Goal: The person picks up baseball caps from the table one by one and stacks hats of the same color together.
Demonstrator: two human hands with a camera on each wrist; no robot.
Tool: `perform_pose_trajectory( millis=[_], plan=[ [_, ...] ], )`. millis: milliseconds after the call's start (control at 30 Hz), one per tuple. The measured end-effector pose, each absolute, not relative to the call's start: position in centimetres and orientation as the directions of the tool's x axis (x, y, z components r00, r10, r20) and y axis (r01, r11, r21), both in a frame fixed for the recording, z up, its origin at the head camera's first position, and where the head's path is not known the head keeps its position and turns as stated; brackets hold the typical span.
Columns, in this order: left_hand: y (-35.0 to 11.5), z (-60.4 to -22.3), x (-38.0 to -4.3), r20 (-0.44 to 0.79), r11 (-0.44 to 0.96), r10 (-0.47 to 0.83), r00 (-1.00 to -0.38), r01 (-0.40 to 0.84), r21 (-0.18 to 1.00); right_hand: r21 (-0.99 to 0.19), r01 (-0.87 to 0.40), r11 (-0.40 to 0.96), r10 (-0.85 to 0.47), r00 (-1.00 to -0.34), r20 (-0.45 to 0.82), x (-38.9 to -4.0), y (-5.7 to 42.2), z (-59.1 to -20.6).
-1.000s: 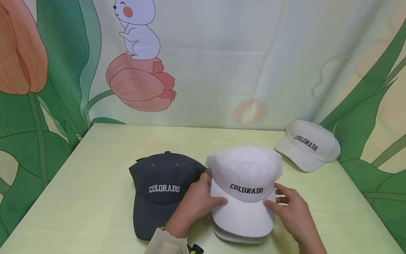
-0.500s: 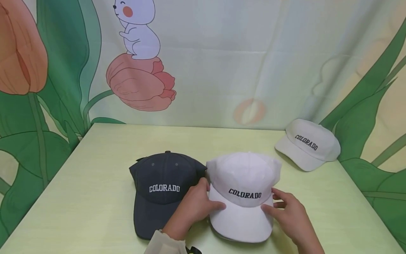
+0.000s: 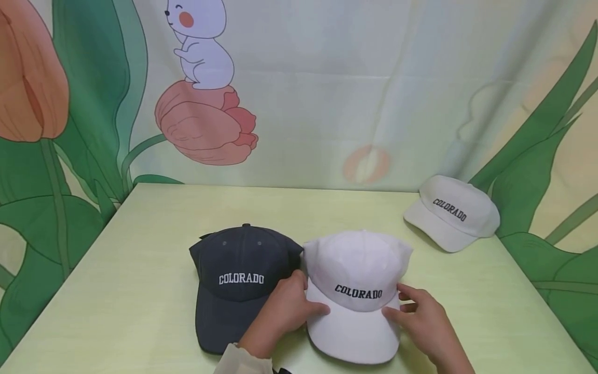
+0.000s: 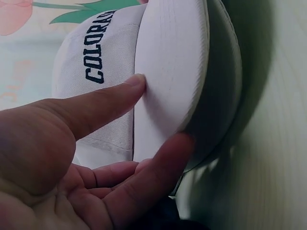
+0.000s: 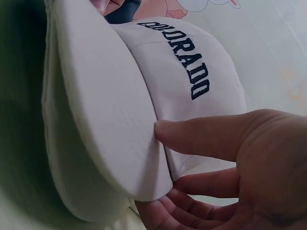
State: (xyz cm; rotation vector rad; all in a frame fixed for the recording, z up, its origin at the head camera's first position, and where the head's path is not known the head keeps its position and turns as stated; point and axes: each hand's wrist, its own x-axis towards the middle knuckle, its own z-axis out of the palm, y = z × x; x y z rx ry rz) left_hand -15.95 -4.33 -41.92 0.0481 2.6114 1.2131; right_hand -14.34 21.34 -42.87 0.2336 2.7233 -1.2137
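A white baseball cap [image 3: 357, 265] lettered COLORADO faces forward near the front of the table. My left hand [image 3: 288, 307] pinches the left side of its brim, thumb on top and fingers underneath. On the opposite side my right hand [image 3: 424, 318] holds the brim the same way. Both wrist views show a second white cap [image 4: 224, 91] under the first, its brim just below the upper one; a small gap shows between the brims. To the left a dark navy COLORADO cap [image 3: 240, 254] lies on the table, partly hidden by my left hand and forearm.
Another white COLORADO cap [image 3: 455, 213] sits tilted at the table's back right corner. The pale yellow-green table [image 3: 121, 291] ends at a printed curtain [image 3: 303, 104] with tulips and a cartoon animal.
Both hands have lowered the upper white cap and drawn it slightly nearer, so its brim now covers the lower one in the head view. The navy cap and the back cap stay put.
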Motion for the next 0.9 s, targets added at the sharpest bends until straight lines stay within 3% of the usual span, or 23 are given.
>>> perform_pose_trajectory(
  millis=[333,900],
  plan=[
    [-4.1,-42.4,-15.8,-0.185,0.647,0.178,-0.967,-0.027,0.762,-0.712,0.186,0.677,0.067,-0.979,-0.192,-14.3,21.2,-43.5],
    [-3.9,-42.6,-16.0,-0.156,0.740,0.182,-0.971,0.031,0.672,-0.706,0.165,0.689,0.027,-0.979,-0.202,-14.5,21.2,-44.3]
  ],
)
